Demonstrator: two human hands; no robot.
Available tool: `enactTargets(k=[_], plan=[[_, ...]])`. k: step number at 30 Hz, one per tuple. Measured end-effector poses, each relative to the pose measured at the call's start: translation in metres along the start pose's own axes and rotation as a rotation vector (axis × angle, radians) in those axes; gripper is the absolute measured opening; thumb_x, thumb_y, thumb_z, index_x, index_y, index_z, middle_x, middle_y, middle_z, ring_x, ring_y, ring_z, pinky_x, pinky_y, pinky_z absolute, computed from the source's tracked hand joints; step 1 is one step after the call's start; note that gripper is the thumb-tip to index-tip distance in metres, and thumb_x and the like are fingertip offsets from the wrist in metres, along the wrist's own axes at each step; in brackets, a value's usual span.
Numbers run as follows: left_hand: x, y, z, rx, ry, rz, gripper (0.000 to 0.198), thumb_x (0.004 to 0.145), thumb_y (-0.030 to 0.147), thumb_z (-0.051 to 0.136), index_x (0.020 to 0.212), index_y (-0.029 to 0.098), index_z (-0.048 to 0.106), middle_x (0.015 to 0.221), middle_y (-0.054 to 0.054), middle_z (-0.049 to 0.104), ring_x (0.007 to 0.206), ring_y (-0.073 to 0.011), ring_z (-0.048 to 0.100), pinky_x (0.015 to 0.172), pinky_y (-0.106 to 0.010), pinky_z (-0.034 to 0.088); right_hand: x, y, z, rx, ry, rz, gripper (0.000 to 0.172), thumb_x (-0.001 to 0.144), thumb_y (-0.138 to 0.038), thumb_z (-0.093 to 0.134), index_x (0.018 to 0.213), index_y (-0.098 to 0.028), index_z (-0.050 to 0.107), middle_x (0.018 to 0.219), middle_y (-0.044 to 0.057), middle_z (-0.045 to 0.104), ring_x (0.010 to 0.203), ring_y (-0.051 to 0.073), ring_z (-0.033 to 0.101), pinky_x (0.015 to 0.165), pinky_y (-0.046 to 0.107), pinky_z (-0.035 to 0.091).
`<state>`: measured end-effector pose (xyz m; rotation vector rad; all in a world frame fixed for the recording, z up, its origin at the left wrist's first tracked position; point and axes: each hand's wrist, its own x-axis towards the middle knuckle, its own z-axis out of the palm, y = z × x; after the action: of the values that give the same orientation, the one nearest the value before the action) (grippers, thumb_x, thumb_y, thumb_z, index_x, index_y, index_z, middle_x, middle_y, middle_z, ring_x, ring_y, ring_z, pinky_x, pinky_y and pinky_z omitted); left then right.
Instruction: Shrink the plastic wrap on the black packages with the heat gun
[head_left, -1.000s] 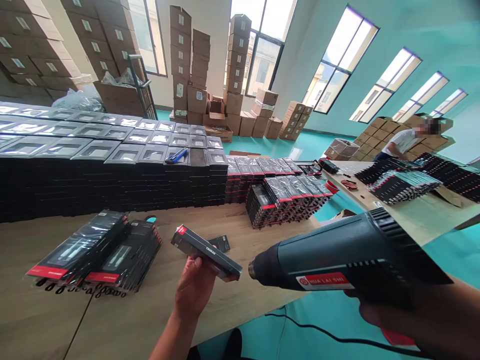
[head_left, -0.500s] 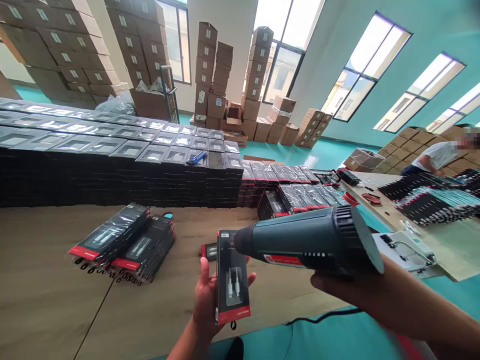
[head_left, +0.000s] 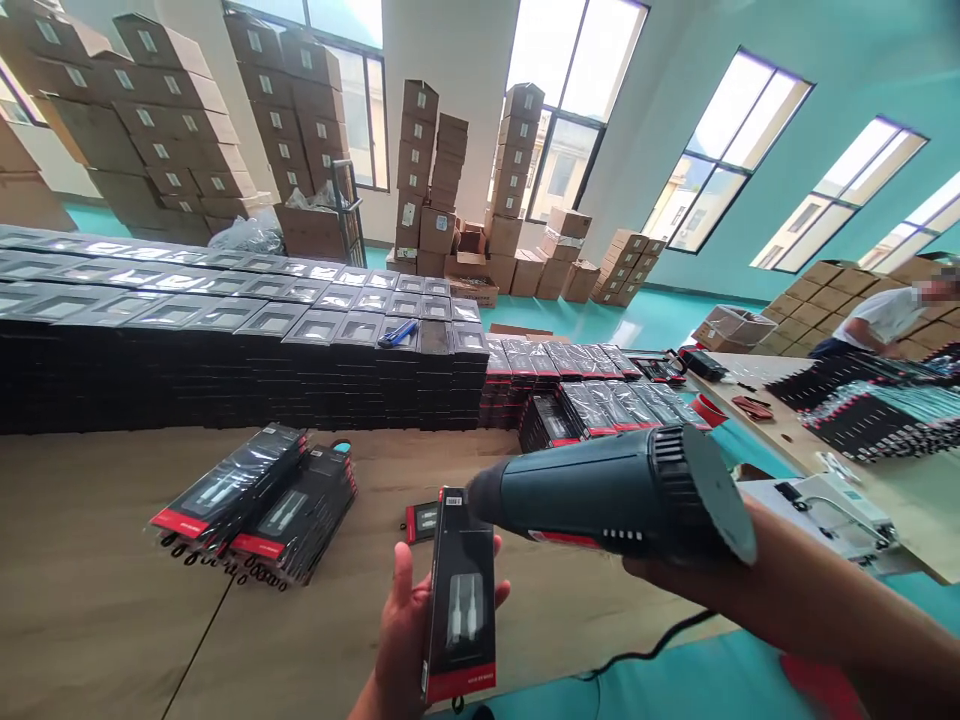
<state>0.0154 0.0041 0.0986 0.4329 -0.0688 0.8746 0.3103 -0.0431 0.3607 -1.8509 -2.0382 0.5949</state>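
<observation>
Lying along my left hand (head_left: pixel 405 620) is a black and red cable box (head_left: pixel 463 560) with a clear window showing two white plugs. My fingers curl around its back and right edge. A dark heat gun (head_left: pixel 577 490) is in my right hand (head_left: pixel 660 570), mostly hidden behind the tool's body; its nozzle points left, over the box's upper end. Another such box (head_left: pixel 424 521) lies on the table just behind the held one. To the left, two stacks of wrapped cable boxes (head_left: pixel 292 515) lean together, black loops at their front ends.
A long wall of stacked black boxes (head_left: pixel 225 375) lines the table's back, a blue cutter (head_left: pixel 399 333) on top. Red-edged wrapped boxes (head_left: pixel 600 405) stand behind the heat gun. A power cord (head_left: pixel 652 650) hangs below it. A person (head_left: pixel 881 315) works at the right-hand table.
The held box sits slightly lower in view and is tipped a little more toward me. The heat gun's nozzle stays at its upper end. The whole view has shifted slightly.
</observation>
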Motion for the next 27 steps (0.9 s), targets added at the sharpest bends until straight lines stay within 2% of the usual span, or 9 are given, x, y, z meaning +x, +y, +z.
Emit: enactTargets(k=[5,8,11,14,17,20,23,25,27], plan=[[-0.004,0.007,-0.005,-0.011,-0.131,-0.036,0.105,0.098,0.085,0.011,0.166,0.013,0.044,0.176,-0.013,0.034,0.158,-0.0375,0.046,0.136,-0.053,0.025,-0.003,0.02,-0.002,0.037,-0.035,-0.025,0.052,0.089,-0.068,0.075,0.136,-0.047,0.072,0.138,0.0,0.078,0.114,0.038,0.077,0.104,0.051,0.064],[-0.005,0.012,-0.004,-0.02,-0.17,-0.089,0.111,0.093,0.089,0.006,0.168,0.014,0.04,0.177,-0.013,0.032,0.158,-0.0402,0.043,0.137,-0.053,0.021,-0.001,0.023,0.002,0.055,-0.051,-0.067,0.054,0.092,-0.066,0.074,0.142,-0.049,0.066,0.144,0.0,0.074,0.125,0.038,0.073,0.107,0.053,0.063],[-0.006,0.014,-0.002,-0.021,-0.152,-0.13,0.109,0.094,0.088,0.007,0.168,0.016,0.041,0.177,-0.011,0.035,0.153,-0.0406,0.05,0.13,-0.051,0.035,-0.002,0.019,0.004,0.052,-0.078,-0.102,0.042,0.094,-0.063,0.072,0.134,-0.05,0.071,0.141,-0.002,0.075,0.122,0.036,0.073,0.106,0.052,0.063],[-0.006,0.016,-0.002,-0.009,-0.132,-0.133,0.106,0.095,0.088,0.01,0.168,0.016,0.041,0.177,-0.01,0.033,0.153,-0.0413,0.051,0.122,-0.049,0.045,-0.013,0.027,0.003,0.033,-0.094,-0.037,0.043,0.093,-0.067,0.07,0.136,-0.058,0.068,0.145,-0.006,0.072,0.128,0.038,0.07,0.107,0.054,0.063],[-0.005,0.016,-0.003,-0.024,-0.149,-0.099,0.106,0.096,0.088,0.013,0.162,0.014,0.052,0.168,-0.012,0.05,0.154,-0.042,0.05,0.127,-0.051,0.039,-0.028,0.048,0.007,0.111,-0.13,0.05,0.052,0.09,-0.068,0.073,0.14,-0.062,0.062,0.151,-0.01,0.069,0.133,0.037,0.068,0.108,0.049,0.064],[-0.002,0.013,-0.002,-0.054,-0.139,-0.072,0.098,0.101,0.083,0.016,0.154,0.014,0.062,0.154,-0.014,0.066,0.15,-0.0387,0.055,0.128,-0.05,0.037,-0.034,0.058,0.016,0.147,-0.072,0.086,0.055,0.086,-0.069,0.078,0.137,-0.061,0.062,0.142,-0.009,0.075,0.122,0.036,0.075,0.102,0.047,0.068],[0.002,0.009,0.002,-0.05,-0.06,-0.063,0.093,0.103,0.081,0.023,0.15,0.013,0.066,0.15,-0.015,0.069,0.144,-0.0363,0.062,0.127,-0.048,0.039,-0.026,0.037,0.022,0.094,0.008,-0.026,0.043,0.089,-0.064,0.076,0.13,-0.055,0.069,0.121,-0.007,0.085,0.099,0.031,0.083,0.088,0.042,0.073],[0.003,0.007,0.006,-0.029,0.011,-0.051,0.091,0.103,0.08,0.025,0.147,0.013,0.068,0.144,-0.017,0.073,0.138,-0.0362,0.067,0.125,-0.051,0.041,-0.019,0.012,0.022,0.072,-0.055,-0.2,0.036,0.089,-0.051,0.078,0.125,-0.051,0.075,0.116,-0.006,0.086,0.095,0.03,0.084,0.086,0.039,0.072],[0.003,0.007,0.01,-0.014,0.076,-0.05,0.091,0.102,0.081,0.027,0.144,0.014,0.071,0.137,-0.019,0.077,0.132,-0.0383,0.07,0.122,-0.055,0.044,-0.013,-0.01,0.021,0.101,-0.227,-0.311,0.041,0.084,-0.04,0.081,0.123,-0.053,0.079,0.12,-0.007,0.086,0.102,0.031,0.083,0.091,0.038,0.071]])
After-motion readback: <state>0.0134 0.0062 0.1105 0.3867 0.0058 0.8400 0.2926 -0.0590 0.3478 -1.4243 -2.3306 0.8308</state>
